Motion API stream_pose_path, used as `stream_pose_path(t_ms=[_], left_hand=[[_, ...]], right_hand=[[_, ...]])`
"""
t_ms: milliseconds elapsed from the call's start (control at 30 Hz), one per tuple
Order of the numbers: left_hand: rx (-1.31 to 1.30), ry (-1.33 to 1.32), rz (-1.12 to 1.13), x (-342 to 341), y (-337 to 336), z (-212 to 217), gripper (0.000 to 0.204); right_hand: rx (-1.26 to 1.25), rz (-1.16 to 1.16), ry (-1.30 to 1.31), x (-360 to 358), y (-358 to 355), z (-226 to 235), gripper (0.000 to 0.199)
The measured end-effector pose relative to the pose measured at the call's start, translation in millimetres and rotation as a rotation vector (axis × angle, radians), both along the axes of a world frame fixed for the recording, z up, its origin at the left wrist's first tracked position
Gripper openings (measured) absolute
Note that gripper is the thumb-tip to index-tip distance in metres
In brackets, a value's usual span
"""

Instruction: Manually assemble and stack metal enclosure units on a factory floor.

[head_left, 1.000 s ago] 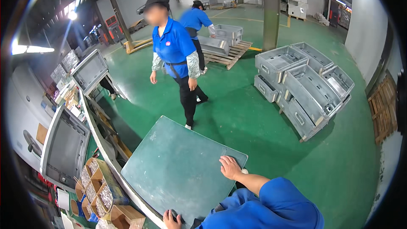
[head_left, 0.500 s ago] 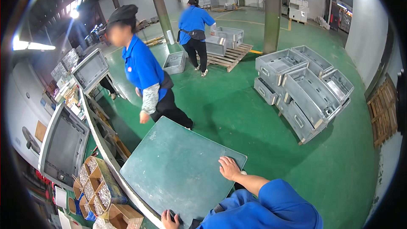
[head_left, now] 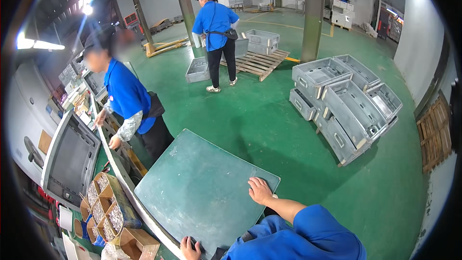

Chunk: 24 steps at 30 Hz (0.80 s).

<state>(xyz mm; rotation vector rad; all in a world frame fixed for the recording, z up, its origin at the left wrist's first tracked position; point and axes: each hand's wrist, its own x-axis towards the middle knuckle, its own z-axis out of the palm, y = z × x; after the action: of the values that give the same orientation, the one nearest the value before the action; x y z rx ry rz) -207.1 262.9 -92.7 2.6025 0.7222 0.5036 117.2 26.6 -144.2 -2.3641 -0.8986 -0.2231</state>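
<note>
A flat green board (head_left: 202,183), like a table top with rounded corners, lies right in front of me. My right hand (head_left: 260,191) rests palm down near its right corner, fingers spread a little. At the near edge my left hand (head_left: 190,249) touches the surface with its fingers apart; the lower frame edge cuts part of it off. Neither hand holds anything. Left of the board, a workbench carries a divided box (head_left: 108,207) full of small metal parts and an open grey metal housing (head_left: 72,159) tilted on its side.
A co-worker in blue (head_left: 127,98) stands at the bench beyond the board's left side. Another person (head_left: 215,29) stands farther off by a wooden pallet (head_left: 260,63) with grey housings. More grey housings (head_left: 337,96) are stacked at the right. A steel column (head_left: 313,19) rises behind them.
The nearer co-worker has moved left to the bench, with hands now at its edge. The farther person has turned and shifted slightly left. My hands stay on the board.
</note>
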Motion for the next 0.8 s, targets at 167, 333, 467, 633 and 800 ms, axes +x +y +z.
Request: stream_pose_path(t_ms=[167,333,467,633,800], left_hand=[[0.000,-0.015,-0.012,1.4,-0.1,2.4,0.041],[-0.025,-0.009,-0.004,-1.4,1.6,-3.3,0.040],[-0.028,0.003,-0.005,-1.7,2.8,-5.5,0.040],[-0.027,-0.030,-0.010,-3.3,6.0,-12.8,0.040],[-0.007,-0.030,-0.008,-1.4,3.7,-7.2,0.039]], right_hand=[[0.002,0.001,-0.004,0.6,-0.3,-1.6,0.035],[0.001,0.002,-0.002,0.2,0.7,0.0,0.035],[-0.004,-0.002,-0.001,0.1,0.2,1.0,0.035],[-0.020,-0.008,-0.007,-0.5,1.0,2.5,0.035],[-0.015,-0.009,-0.010,-0.5,0.8,2.6,0.034]])
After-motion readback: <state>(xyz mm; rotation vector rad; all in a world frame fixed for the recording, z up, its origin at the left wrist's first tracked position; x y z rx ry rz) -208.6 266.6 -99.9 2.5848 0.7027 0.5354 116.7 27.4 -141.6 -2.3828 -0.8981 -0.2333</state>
